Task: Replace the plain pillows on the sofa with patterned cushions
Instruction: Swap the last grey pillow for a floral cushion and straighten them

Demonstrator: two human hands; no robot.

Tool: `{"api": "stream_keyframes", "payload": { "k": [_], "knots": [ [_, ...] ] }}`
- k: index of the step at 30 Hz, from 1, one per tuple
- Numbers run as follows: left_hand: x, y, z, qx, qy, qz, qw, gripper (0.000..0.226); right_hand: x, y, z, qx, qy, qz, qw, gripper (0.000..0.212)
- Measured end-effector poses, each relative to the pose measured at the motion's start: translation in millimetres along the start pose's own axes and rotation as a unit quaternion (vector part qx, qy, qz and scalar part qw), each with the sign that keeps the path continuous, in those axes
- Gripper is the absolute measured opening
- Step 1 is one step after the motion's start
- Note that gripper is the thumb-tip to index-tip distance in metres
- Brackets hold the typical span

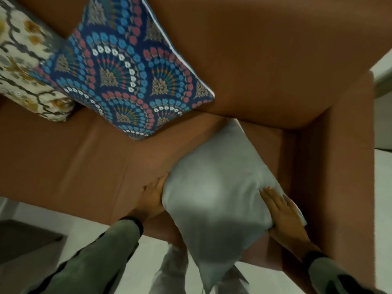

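Observation:
A plain grey pillow (214, 194) is held over the right end of the brown sofa seat (84, 162), between both my hands. My left hand (153, 195) presses its left edge, partly hidden behind the fabric. My right hand (283, 215) lies flat on its right side with fingers spread. A blue cushion with a fan pattern (125, 71) leans against the sofa backrest (275, 60). A cream floral cushion (25, 66) sits to its left, partly cut off by the frame.
The sofa's right armrest (339, 177) rises close beside the grey pillow. White floor (118, 262) lies in front of the sofa, with a dark low object (25, 236) at the lower left. My legs show below the pillow.

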State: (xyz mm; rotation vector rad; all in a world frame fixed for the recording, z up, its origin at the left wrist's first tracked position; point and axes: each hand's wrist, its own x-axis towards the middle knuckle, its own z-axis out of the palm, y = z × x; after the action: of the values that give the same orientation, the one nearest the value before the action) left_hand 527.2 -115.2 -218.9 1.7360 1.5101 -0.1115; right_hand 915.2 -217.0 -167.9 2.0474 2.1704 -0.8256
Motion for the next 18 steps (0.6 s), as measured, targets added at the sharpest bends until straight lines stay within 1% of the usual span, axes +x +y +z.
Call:
{"api": "stream_keyframes", "payload": {
  "k": [1,3,5,7,9,10,12,14,16,18],
  "knots": [
    [-6,6,-15,-0.03,-0.007,0.007,0.999,0.095,0,2,-17,0.078,0.02,0.018,0.997,0.075],
    [-10,17,-46,-0.047,-0.009,0.009,0.999,0.074,6,4,-56,0.203,0.065,0.078,0.974,0.059],
    [-13,37,-77,-0.071,0.014,0.021,0.997,0.059,16,4,-101,0.279,0.092,0.13,0.947,0.036],
    [-17,71,-112,-0.132,0.044,0.027,0.99,0.051,26,3,-150,0.335,0.109,0.15,0.924,0.019],
    [-15,101,-144,-0.17,0.065,0.041,0.982,0.05,41,6,-191,0.349,0.146,0.148,0.914,0.017],
    [-11,114,-160,-0.181,0.063,0.05,0.98,0.056,48,8,-212,0.348,0.164,0.146,0.911,0.019],
    [0,135,-185,-0.194,0.043,0.071,0.977,0.074,61,11,-241,0.339,0.188,0.14,0.911,0.016],
    [17,155,-206,-0.173,0.049,0.084,0.98,0.083,72,17,-261,0.326,0.199,0.161,0.91,0.016],
    [37,171,-220,-0.141,0.071,0.084,0.984,0.08,85,23,-270,0.309,0.193,0.182,0.913,0.027],
    [58,183,-225,-0.102,0.083,0.077,0.988,0.08,95,22,-275,0.288,0.187,0.189,0.92,0.031]
  ]
}}
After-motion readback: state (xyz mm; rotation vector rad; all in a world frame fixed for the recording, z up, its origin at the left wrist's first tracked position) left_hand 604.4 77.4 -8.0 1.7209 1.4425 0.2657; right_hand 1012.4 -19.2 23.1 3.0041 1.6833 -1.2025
